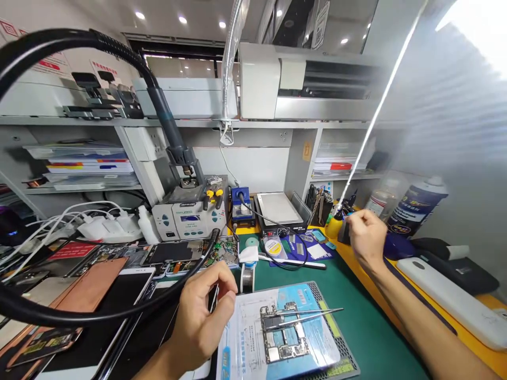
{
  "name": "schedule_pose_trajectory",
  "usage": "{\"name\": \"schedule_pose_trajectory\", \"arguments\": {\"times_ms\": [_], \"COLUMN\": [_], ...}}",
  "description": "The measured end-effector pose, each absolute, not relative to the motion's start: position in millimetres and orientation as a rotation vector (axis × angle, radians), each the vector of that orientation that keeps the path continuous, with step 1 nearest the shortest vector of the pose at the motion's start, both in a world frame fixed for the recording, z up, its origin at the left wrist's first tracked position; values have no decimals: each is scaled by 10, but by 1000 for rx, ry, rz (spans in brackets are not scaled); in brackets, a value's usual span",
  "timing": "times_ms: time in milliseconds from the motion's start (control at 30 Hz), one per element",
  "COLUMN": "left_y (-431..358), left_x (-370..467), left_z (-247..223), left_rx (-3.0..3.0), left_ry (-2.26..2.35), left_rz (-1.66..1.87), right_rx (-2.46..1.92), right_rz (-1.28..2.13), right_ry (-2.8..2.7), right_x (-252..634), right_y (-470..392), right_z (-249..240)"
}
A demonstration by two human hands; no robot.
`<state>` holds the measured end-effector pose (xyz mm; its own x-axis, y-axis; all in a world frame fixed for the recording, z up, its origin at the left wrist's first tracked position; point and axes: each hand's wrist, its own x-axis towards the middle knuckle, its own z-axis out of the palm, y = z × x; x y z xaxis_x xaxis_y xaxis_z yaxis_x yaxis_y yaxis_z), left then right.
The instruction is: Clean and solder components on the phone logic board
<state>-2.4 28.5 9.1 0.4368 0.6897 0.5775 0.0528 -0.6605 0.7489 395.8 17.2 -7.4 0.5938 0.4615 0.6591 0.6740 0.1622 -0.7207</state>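
My left hand (208, 314) hovers at the left edge of a blue-and-white packet (247, 338), fingers curled in toward the thumb with nothing visible between them. On the packet lies a phone circuit board (272, 338), and metal tweezers (309, 317) rest across it, pointing right. Farther off to the right, my right hand (367, 237) is closed beside a yellow bottle (333, 228) and a group of pens and tools (320, 203). Whatever its fingers may hold is hidden.
A thick black hose (119, 316) loops across the left side, from a hot-air station (192, 219). Phones and phone parts (130, 287) crowd the left. A solder spool (247, 277) stands behind the packet. Spray can (415, 206) and white case (451, 303) sit on the right.
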Motion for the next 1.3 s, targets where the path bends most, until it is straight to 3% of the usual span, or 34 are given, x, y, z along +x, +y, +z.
{"name": "schedule_pose_trajectory", "arguments": {"times_ms": [267,567,1133,1300], "left_y": [214,243,230,232], "left_x": [63,60,99,103], "left_z": [95,146,125,120], "left_rx": [2068,2047,2170,2182], "left_ry": [610,620,629,630], "left_rz": [1311,1359,1320,1320], "right_rx": [-1786,-1968,-2003,-1918], "right_rz": [-123,-130,85,-5], "right_ry": [-957,-1101,-1387,-1320], "right_x": [3834,3797,4066,4037], "right_y": [256,559,799,728], "right_z": [15,436,620,810]}}
